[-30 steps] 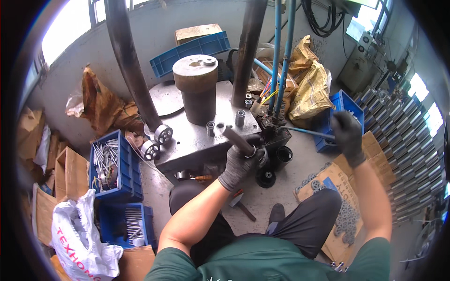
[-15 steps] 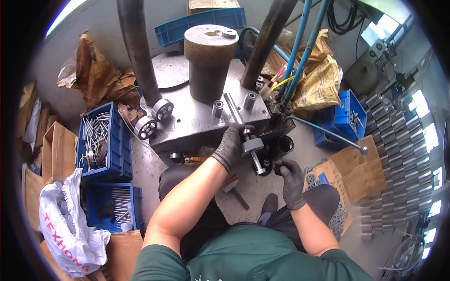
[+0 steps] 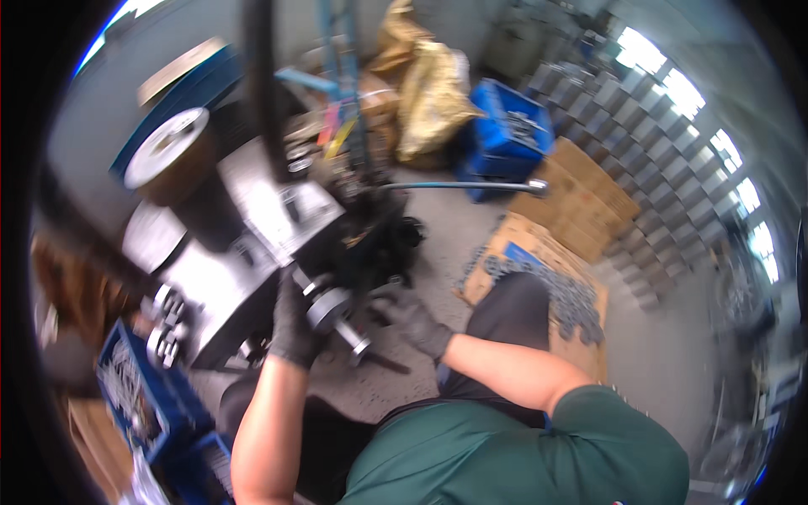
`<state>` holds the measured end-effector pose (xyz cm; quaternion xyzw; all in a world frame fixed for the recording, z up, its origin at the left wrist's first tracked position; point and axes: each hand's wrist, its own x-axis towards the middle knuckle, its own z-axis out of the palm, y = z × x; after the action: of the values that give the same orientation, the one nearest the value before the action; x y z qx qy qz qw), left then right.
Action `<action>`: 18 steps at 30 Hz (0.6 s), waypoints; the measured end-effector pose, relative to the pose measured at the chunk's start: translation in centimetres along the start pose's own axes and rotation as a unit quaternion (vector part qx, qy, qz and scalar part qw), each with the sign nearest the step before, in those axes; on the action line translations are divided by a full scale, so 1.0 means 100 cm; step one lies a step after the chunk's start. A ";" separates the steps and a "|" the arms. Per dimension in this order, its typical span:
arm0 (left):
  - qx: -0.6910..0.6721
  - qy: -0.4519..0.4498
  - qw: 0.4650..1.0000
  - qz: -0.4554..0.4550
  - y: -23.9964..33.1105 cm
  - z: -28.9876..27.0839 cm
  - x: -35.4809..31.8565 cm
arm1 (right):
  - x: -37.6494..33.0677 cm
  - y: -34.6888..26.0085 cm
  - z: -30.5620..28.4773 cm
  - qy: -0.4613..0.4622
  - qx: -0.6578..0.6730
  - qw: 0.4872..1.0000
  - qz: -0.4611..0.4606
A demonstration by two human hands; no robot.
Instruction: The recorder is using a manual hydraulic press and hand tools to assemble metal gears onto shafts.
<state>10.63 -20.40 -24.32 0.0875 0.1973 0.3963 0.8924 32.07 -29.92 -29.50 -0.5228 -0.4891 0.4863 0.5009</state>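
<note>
The steel press bed (image 3: 210,286) sits farther left in view than half a second ago. The left hand (image 3: 295,324) keeps its fingers closed around the collared steel shaft (image 3: 329,311), which slopes down-right near the bed's front edge. The right hand (image 3: 414,321), earlier raised by the blue bin (image 3: 515,156), is lowered near the shaft's lower end, fingers partly curled; blur hides whether they grip anything.

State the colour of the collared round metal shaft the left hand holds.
The collared round metal shaft is silver-grey, best seen, though blurred, in the head view.
</note>
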 end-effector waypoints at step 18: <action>0.573 -0.048 0.807 0.137 -0.076 0.047 -0.019 | -0.043 -0.041 -0.004 -0.081 0.316 0.907 0.267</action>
<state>16.57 -26.93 -21.89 0.6278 0.3314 0.3247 0.6250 32.15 -34.17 -25.31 -0.4069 -0.1916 0.7715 0.4499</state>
